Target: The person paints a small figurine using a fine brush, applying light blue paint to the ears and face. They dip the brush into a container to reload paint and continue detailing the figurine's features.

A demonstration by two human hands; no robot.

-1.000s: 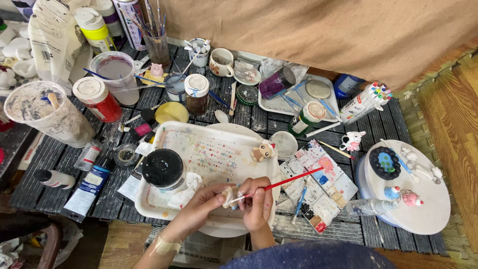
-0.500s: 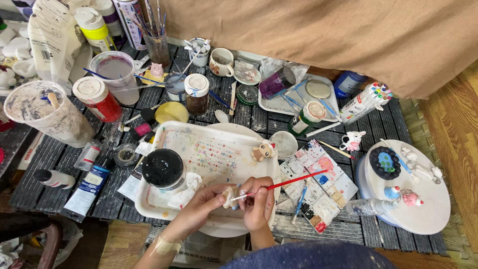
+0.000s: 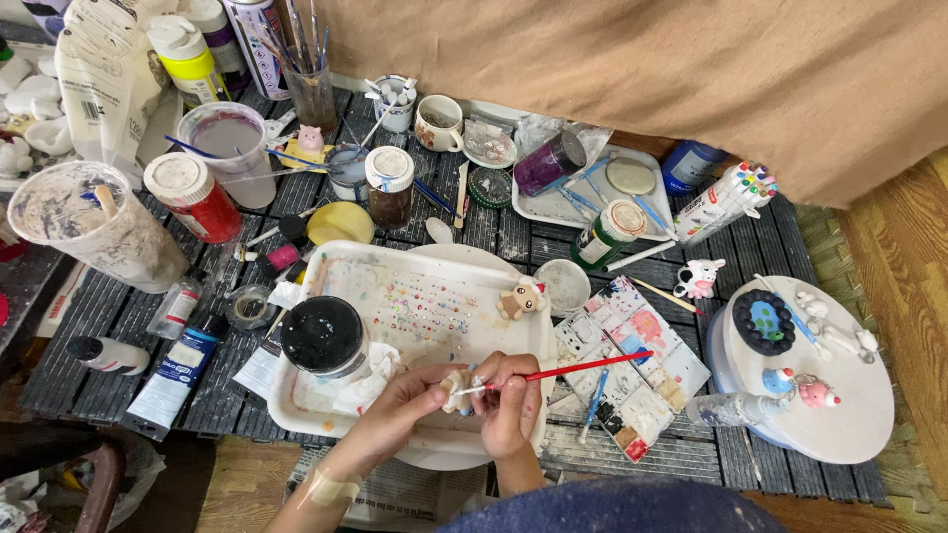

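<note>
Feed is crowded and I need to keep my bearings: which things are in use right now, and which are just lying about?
In use:
left hand holding small clay figure
right hand holding red brush
white tray under both hands

Lying about:
black-lidded jar
paint palette
bear figure
cow figure
red jar

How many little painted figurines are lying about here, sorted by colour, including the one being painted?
Cream, held in the hands: 1
Tan, on the white tray: 1
Pink, by the brush jar: 1
White with pink, on the slats: 1
Pink, on the round stand: 1
Total: 5
</note>
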